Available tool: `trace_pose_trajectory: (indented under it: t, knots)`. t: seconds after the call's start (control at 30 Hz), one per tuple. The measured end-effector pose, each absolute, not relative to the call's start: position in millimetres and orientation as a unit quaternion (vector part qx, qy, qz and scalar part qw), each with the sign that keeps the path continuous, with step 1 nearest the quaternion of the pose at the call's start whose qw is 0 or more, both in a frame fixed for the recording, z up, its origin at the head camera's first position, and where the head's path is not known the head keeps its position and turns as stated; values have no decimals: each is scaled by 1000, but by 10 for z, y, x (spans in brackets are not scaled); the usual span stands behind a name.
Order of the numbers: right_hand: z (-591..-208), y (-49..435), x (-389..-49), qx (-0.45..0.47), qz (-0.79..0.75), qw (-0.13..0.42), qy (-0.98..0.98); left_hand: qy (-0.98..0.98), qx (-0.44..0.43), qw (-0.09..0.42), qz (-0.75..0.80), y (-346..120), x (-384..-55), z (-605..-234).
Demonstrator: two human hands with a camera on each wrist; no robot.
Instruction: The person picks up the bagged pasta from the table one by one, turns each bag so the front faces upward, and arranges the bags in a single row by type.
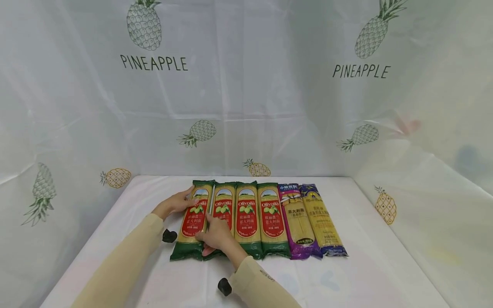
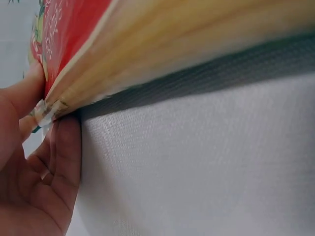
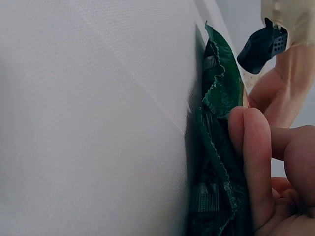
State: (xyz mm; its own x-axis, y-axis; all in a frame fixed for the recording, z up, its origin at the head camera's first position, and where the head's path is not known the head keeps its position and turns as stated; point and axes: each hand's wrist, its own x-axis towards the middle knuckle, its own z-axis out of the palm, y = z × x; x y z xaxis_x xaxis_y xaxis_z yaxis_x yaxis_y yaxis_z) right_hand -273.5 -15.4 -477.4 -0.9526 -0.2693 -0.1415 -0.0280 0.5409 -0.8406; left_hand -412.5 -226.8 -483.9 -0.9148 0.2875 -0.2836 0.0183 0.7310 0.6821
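Note:
Several spaghetti packets with red labels and green ends lie side by side on the white-covered table. My left hand is at the leftmost spaghetti packet. In the left wrist view, the thumb lies on that packet's face and the other fingers are at its lower edge, pinching it. My right hand rests on the lower part of the first two packets, its fingers reaching left. It partly covers the second spaghetti packet. In the right wrist view, right fingers touch a packet beside the green crimped ends.
Two more red-label packets, a purple-edged pasta packet and a blue-ended, slightly slanted pasta packet continue the row rightward. Behind the table hangs a white curtain printed with pineapples.

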Motion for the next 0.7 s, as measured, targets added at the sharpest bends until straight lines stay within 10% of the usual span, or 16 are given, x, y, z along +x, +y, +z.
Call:
trace_pose_trajectory:
  t: [0.7]
  knots:
    - [-4429,866,-2563,-192,-574,246,757,926,66,165,334,-2248,-3784,-4786]
